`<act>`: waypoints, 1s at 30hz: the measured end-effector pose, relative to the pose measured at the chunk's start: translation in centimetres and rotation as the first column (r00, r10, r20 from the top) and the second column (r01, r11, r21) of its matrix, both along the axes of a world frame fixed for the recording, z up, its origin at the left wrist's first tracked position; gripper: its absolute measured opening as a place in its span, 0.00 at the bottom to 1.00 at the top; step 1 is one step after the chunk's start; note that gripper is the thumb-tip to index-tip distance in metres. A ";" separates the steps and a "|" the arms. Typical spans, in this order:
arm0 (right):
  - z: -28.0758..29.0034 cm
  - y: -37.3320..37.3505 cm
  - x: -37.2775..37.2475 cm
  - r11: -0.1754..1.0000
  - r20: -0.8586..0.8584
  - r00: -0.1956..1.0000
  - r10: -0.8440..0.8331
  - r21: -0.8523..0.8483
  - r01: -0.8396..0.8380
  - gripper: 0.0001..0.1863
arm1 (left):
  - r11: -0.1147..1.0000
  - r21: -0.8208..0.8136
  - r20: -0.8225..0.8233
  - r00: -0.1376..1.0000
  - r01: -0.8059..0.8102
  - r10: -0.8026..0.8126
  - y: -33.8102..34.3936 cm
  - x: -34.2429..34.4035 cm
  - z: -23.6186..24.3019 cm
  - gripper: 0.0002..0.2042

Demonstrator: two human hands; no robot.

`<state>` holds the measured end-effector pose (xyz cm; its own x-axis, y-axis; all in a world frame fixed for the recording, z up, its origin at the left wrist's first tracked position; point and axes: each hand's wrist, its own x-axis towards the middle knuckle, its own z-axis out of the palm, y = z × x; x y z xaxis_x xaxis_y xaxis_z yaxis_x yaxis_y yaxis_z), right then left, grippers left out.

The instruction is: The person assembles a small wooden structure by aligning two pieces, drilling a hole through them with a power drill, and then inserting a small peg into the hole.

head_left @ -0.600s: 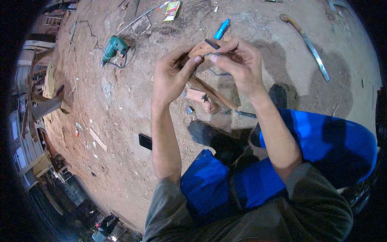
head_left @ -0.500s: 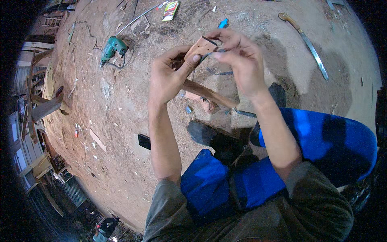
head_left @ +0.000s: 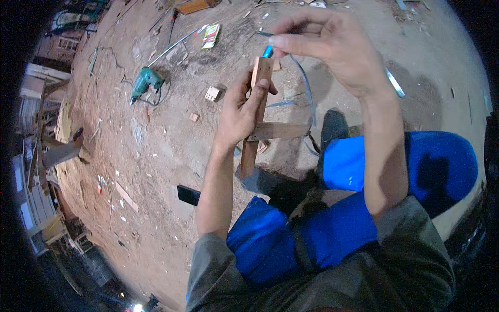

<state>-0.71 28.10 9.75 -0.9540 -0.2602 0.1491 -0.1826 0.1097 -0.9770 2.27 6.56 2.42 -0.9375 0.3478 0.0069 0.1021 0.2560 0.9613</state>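
Note:
My left hand (head_left: 240, 113) is closed around a reddish-brown wooden piece (head_left: 263, 66) with small holes in its top end, the thumb lying along its face. A wooden crosspiece (head_left: 283, 130) juts to the right below that hand. Above and to the right, my right hand (head_left: 340, 49) is closed in a pinch, apart from the wood. A thin blue-grey strip (head_left: 306, 86) hangs in a curve from its fingertips towards the crosspiece's right end. A short dark end pokes out left of the fingers.
A green power drill (head_left: 147, 80) with a cord lies on the dirt floor at left. Around are a pale block with holes (head_left: 212, 93), a small wood offcut (head_left: 194, 117), a black phone (head_left: 188, 195), a colourful packet (head_left: 210, 36), a blade (head_left: 395, 83) and a bright blue object (head_left: 268, 51).
My right hand has moved up and right, away from the wooden piece, drawing out the strip. My left hand has shifted slightly down and right, turning the piece more upright.

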 end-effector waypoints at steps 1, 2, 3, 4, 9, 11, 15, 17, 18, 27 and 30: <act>1.2 0.7 -0.3 1.000 -0.005 1.000 -0.021 0.011 0.021 0.09 | 0.999 0.034 -0.001 1.000 -0.002 0.002 0.8 -0.1 0.0 0.17; 2.4 1.5 -0.7 0.993 -0.059 0.997 0.056 0.104 -0.050 0.10 | 0.998 0.069 -0.002 1.000 -0.001 0.001 1.6 -0.2 0.1 0.16; 4.3 0.2 -0.3 0.980 0.035 0.994 0.108 0.166 -0.112 0.10 | 0.997 0.074 0.010 0.999 -0.036 0.035 0.5 0.5 0.2 0.16; 6.8 0.4 0.3 0.952 0.125 0.984 0.126 0.262 -0.156 0.10 | 0.988 0.142 0.096 0.994 -0.058 0.045 1.2 0.7 0.5 0.16; 6.3 3.0 1.6 0.823 -0.200 0.935 0.293 0.550 -0.140 0.09 | 0.969 0.234 0.205 0.978 -0.074 0.025 2.7 1.6 1.0 0.17; 1.6 3.7 3.0 0.915 -0.168 0.986 0.000 0.398 0.067 0.09 | 0.969 0.238 0.219 0.976 -0.062 0.009 3.2 1.7 1.3 0.18; -0.5 4.6 7.3 0.875 -0.154 0.986 -0.069 0.465 0.134 0.10 | 0.968 0.241 0.258 0.966 -0.077 0.013 3.5 2.8 0.9 0.23; -2.0 3.8 8.1 0.894 -0.169 0.979 -0.112 0.414 0.174 0.09 | 0.953 0.302 0.183 0.982 -0.018 -0.039 3.9 3.2 1.1 0.25; -2.0 3.4 8.3 0.913 -0.189 0.977 -0.102 0.371 0.167 0.09 | 0.953 0.301 0.193 0.981 -0.033 -0.027 3.9 3.5 0.9 0.26; -1.8 2.7 8.8 0.938 -0.072 0.984 -0.165 0.297 0.179 0.06 | 0.947 0.318 0.183 0.979 0.032 -0.095 3.5 3.7 0.8 0.27; -2.4 2.3 8.4 0.973 0.095 0.976 -0.196 0.144 0.182 0.06 | 0.934 0.356 0.202 0.974 0.029 -0.107 3.5 3.8 0.7 0.29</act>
<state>7.73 30.41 7.33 -0.9963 -0.0841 0.0185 -0.0401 0.2633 -0.9639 6.05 10.07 3.13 -0.9044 0.4225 -0.0590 -0.1109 -0.0992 0.9889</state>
